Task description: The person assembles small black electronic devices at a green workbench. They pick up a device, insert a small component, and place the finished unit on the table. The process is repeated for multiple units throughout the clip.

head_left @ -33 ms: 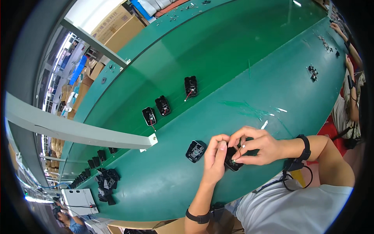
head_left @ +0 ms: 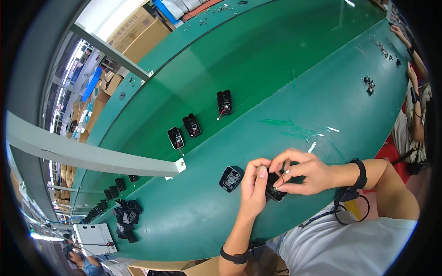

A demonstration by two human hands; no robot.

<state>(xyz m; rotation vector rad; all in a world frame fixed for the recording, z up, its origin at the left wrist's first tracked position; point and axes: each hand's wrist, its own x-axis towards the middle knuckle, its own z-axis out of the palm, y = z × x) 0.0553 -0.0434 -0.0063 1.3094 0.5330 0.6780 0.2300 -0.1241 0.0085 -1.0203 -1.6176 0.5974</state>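
Observation:
A small black plastic housing (head_left: 277, 195) with wires and a bit of green circuit board is between my hands at the near edge of the bench. My left hand (head_left: 254, 187) grips its left side, thumb along the rim. Over the opening, my right hand (head_left: 306, 174) pinches at a thin wire inside, whose small white connector (head_left: 287, 171) stands up by the fingers. My fingers hide much of the interior. Just left of my left hand, a second black housing part (head_left: 231, 178) lies open side up on the bench.
Several housings, including one with a red wire (head_left: 224, 102), sit on the green belt (head_left: 276, 60) beyond. Black parts are piled (head_left: 126, 216) at left. A grey metal post (head_left: 92, 149) crosses the left side. Green strips (head_left: 294, 129) lie ahead; co-workers' hands (head_left: 411, 71) are far right.
The housings on the belt have shifted very slightly left. Both my hands keep the same hold.

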